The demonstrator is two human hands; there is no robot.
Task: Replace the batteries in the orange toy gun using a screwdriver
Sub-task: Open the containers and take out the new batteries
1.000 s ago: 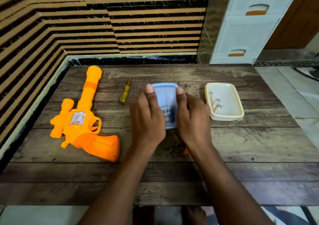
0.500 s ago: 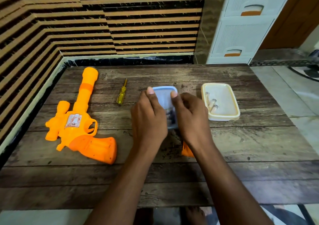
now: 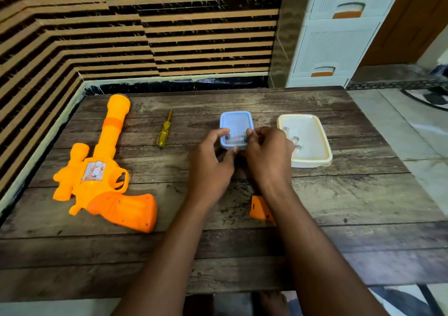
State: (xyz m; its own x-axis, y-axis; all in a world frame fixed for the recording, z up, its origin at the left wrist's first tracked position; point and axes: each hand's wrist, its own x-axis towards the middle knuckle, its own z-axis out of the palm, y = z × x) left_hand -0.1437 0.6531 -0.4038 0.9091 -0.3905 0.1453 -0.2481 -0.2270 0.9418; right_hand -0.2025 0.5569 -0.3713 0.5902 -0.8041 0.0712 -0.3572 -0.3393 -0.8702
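Two bare hands meet at a small blue plastic box [image 3: 235, 128] near the middle of a dark wooden counter [image 3: 363, 194]. The left hand [image 3: 211, 168] curls round the box's near left corner, thumb and fingers [image 3: 221, 132] gripping its rim. The right hand [image 3: 268, 157] closes its fingers on the box's right edge, pinching at the rim. Small batteries can be made out dimly inside the box, though their number cannot be told.

Just to the right of the blue box sits a cream plastic box [image 3: 312, 143], open at the top, with a few pale batteries [image 3: 294, 140] lying in its left part; the right hand partly hides them.

On the left side of the counter, well apart from the hands, the orange toy gun [image 3: 101, 177] lies flat on its side, barrel pointing away and grip nearest the viewer. Between the gun's barrel and the blue box lies a small screwdriver [image 3: 164, 131] with a clear yellow handle, its tip pointing away.

Near the right forearm, a small orange battery cover [image 3: 260, 208] rests on the counter, partly hidden by the arm.

Behind the counter rises a wall of brown and black striped tiles [image 3: 169, 37]. A white plastic drawer unit [image 3: 337, 32] with orange handle insets stands at the upper right.
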